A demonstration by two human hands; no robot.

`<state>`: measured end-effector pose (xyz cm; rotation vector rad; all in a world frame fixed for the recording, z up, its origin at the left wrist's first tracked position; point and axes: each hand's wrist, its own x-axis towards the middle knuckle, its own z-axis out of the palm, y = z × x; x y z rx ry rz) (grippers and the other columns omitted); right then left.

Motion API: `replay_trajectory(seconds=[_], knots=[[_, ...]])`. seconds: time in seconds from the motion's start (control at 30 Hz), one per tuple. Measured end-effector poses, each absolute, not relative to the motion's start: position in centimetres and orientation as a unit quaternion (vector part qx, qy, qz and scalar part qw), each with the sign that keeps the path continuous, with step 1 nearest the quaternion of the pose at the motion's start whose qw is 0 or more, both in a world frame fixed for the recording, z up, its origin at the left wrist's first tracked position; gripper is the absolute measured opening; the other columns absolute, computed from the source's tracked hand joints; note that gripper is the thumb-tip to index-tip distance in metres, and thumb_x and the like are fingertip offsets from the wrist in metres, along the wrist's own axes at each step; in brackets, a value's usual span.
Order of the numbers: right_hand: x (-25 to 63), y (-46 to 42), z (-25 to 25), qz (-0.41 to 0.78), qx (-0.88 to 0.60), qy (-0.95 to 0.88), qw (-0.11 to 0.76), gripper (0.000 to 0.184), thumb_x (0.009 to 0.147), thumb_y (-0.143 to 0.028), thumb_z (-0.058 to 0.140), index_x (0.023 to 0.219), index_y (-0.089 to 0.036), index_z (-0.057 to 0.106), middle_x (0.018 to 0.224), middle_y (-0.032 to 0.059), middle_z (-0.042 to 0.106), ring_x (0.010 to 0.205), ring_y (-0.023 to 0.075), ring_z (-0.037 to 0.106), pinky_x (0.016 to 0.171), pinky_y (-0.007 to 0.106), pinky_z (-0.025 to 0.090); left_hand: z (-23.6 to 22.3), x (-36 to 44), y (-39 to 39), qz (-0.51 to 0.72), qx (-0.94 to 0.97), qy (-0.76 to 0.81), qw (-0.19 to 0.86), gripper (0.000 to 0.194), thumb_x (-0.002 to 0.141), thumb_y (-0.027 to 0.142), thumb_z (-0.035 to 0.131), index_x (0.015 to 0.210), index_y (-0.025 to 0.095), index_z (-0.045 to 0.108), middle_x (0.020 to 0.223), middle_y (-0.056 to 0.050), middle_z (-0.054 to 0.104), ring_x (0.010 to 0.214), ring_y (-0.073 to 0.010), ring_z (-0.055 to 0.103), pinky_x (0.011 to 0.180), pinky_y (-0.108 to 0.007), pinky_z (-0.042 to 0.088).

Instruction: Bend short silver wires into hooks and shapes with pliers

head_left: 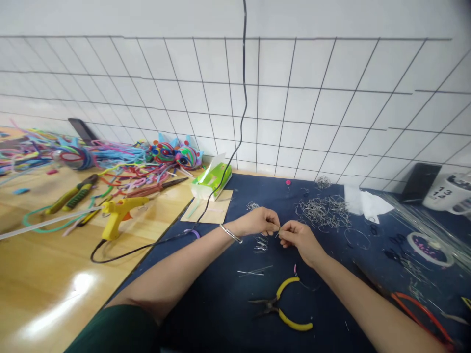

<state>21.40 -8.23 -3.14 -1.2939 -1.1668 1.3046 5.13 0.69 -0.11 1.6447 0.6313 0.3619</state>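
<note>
A dark green sleeve [114, 333] shows on the left arm [180, 274], and a slim silver bangle [231, 234] circles the wrist [237, 227].

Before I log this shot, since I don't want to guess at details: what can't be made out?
All in the head view:
- Thin piece between the left hand and right hand: too small, partly covered by fingertips; its shape is unclear.
- Wire pile: too tangled to count.
- White mug: contents blurred, right side cut off by the picture's right edge.
- Long white strip: far end cut off by the left edge.
</note>
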Motion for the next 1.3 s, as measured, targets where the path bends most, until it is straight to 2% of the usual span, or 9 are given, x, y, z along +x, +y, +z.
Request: replay_trajectory(seconds=[0.33, 0.7, 0.93, 1.13, 1.3], knots=[[21.3, -7.9, -3.4, 0.514, -0.531, -0.564, 0.368, 0.016, 0.068, -0.029, 0.060, 0.075, -0.015, 0.058, 0.058, -0.0013, 0.058, 0.054, 0.0103, 0.055, 0.053, 0.024, 0.046, 1.0, 3.8, 2.2, -0.009, 0.821, 0.209, 0.531, 0.015, 0.068, 0.020, 0.055, 0.077, 0.016, 0.065, 0.060, -0.003, 0.062, 0.055, -0.0142, 0.060, 0.049, -0.021, 0.045], [21.0, -7.6, -3.7, 0.479, -0.541, -0.608, 0.330, 0.013, 0.070, -0.027, 0.056, 0.077, -0.016, 0.057, 0.061, -0.0015, 0.057, 0.056, 0.0098, 0.054, 0.054, 0.022, 0.045, 0.8, 3.1, 3.2, -0.050, 0.878, 0.146, 0.453, 0.022, 0.062, 0.009, 0.055, 0.079, 0.018, 0.065, 0.064, 0.001, 0.063, 0.057, -0.0115, 0.057, 0.054, -0.019, 0.040], [21.0, -7.5, -3.7, 0.467, -0.543, -0.623, 0.313, 0.013, 0.072, -0.027, 0.055, 0.078, -0.016, 0.057, 0.061, -0.0013, 0.057, 0.056, 0.0097, 0.054, 0.053, 0.021, 0.044, 0.9, 2.8, 4.0, -0.073, 0.909, 0.152, 0.381, 0.025, 0.068, 0.011, 0.054, 0.090, 0.018, 0.062, 0.079, 0.001, 0.065, 0.066, -0.0098, 0.057, 0.061, -0.017, 0.039], [20.9, -7.6, -3.6, 0.457, -0.541, -0.636, 0.306, 0.010, 0.073, -0.026, 0.054, 0.076, -0.017, 0.057, 0.060, -0.0020, 0.055, 0.055, 0.0089, 0.052, 0.052, 0.020, 0.042, 1.2, 2.3, 4.5, -0.057, 0.922, 0.156, 0.350, 0.022, 0.070, 0.008, 0.049, 0.085, 0.017, 0.062, 0.074, 0.001, 0.063, 0.062, -0.0086, 0.056, 0.057, -0.017, 0.037], [20.8, -7.6, -3.7, 0.432, -0.547, -0.652, 0.298, 0.010, 0.074, -0.025, 0.053, 0.077, -0.017, 0.057, 0.060, -0.0026, 0.054, 0.055, 0.0087, 0.051, 0.052, 0.020, 0.041, 1.4, 2.0, 4.9, -0.101, 0.938, 0.195, 0.267, 0.012, 0.069, 0.017, 0.055, 0.077, 0.018, 0.063, 0.062, 0.002, 0.062, 0.054, -0.0086, 0.054, 0.050, -0.018, 0.033]])
